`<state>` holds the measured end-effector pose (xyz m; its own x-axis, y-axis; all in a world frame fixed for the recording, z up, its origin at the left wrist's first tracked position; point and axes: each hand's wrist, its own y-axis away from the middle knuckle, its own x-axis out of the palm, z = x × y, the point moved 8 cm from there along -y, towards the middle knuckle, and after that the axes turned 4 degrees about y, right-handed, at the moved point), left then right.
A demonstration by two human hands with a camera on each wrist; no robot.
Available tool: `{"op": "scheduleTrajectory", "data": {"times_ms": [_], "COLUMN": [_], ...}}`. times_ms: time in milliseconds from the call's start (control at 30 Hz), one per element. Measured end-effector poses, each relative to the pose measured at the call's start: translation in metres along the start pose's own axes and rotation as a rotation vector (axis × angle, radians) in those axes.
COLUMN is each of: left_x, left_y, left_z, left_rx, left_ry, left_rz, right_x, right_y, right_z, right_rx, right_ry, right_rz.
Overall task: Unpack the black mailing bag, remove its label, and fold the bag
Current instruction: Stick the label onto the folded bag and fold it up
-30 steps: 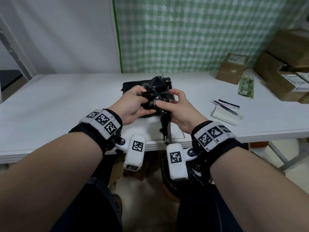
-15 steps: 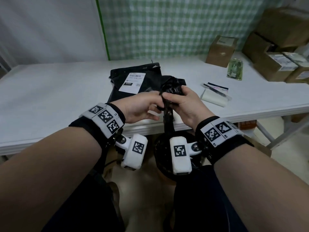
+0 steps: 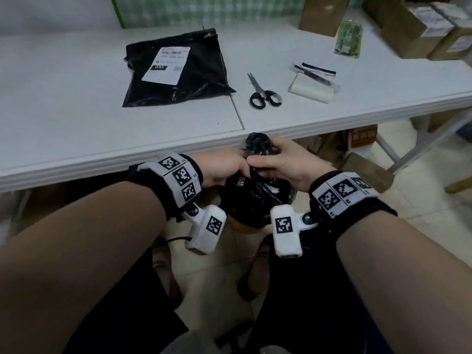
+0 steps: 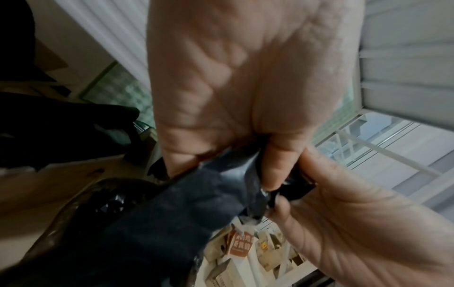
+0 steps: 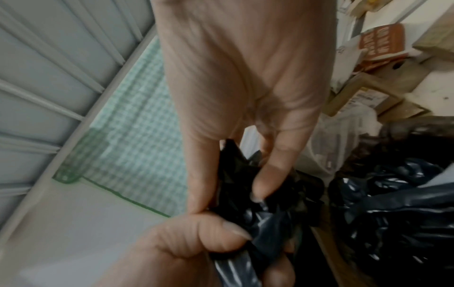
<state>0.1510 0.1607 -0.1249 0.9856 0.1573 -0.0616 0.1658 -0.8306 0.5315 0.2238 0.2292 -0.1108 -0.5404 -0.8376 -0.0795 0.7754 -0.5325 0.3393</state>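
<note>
Black mailing bag, crumpled into a tight wad, sits pinched between both hands below the near edge of the white table. Left hand and right hand curl fingers and thumbs round it, knuckles nearly touching. Beneath them gapes a bin lined with black plastic. On the table lie another black bag with a white label, scissors and cardboard boxes.

A white table bears a labelled black mailing bag, scissors and boxes.
</note>
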Motion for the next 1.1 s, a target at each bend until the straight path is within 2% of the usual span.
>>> {"op": "scheduleTrajectory", "data": {"times_ms": [100, 167, 233, 300, 433, 500, 567, 733, 867, 967, 1100], "left_x": [0.009, 0.011, 0.006, -0.003, -0.02, -0.029, -0.034, -0.035, -0.037, -0.039, -0.043], "left_y": [-0.013, -0.024, -0.039, -0.055, -0.077, -0.086, -0.093, -0.113, -0.126, -0.136, -0.145], "left_z": [0.016, 0.024, 0.029, 0.034, 0.052, 0.056, 0.061, 0.083, 0.093, 0.1, 0.106], "left_rx": [-0.089, -0.118, -0.106, -0.088, -0.132, -0.13, -0.142, -0.225, -0.233, -0.241, -0.245], "left_ry": [-0.045, -0.054, -0.089, -0.162, -0.22, -0.246, -0.299, -0.368, -0.393, -0.369, -0.399], "left_rz": [0.052, 0.047, -0.031, -0.104, -0.175, -0.235, -0.273, -0.227, -0.211, -0.196, -0.187], "right_x": [-0.005, -0.009, -0.02, -0.043, -0.088, -0.103, -0.108, -0.09, -0.063, -0.051, -0.037], "right_y": [-0.002, -0.007, -0.017, -0.028, -0.036, -0.039, -0.045, -0.073, -0.107, -0.126, -0.144], "right_z": [-0.014, -0.018, -0.026, -0.042, -0.068, -0.081, -0.092, -0.132, -0.161, -0.174, -0.194], "right_rx": [-0.012, -0.038, -0.035, 0.019, 0.107, 0.165, 0.203, 0.334, 0.458, 0.597, 0.602], "right_ry": [0.03, 0.118, 0.24, 0.355, 0.539, 0.593, 0.642, 0.857, 0.997, 0.991, 0.852], "right_rz": [-0.012, -0.071, -0.193, -0.387, -0.73, -0.823, -0.841, -0.657, -0.4, -0.253, -0.03]}}
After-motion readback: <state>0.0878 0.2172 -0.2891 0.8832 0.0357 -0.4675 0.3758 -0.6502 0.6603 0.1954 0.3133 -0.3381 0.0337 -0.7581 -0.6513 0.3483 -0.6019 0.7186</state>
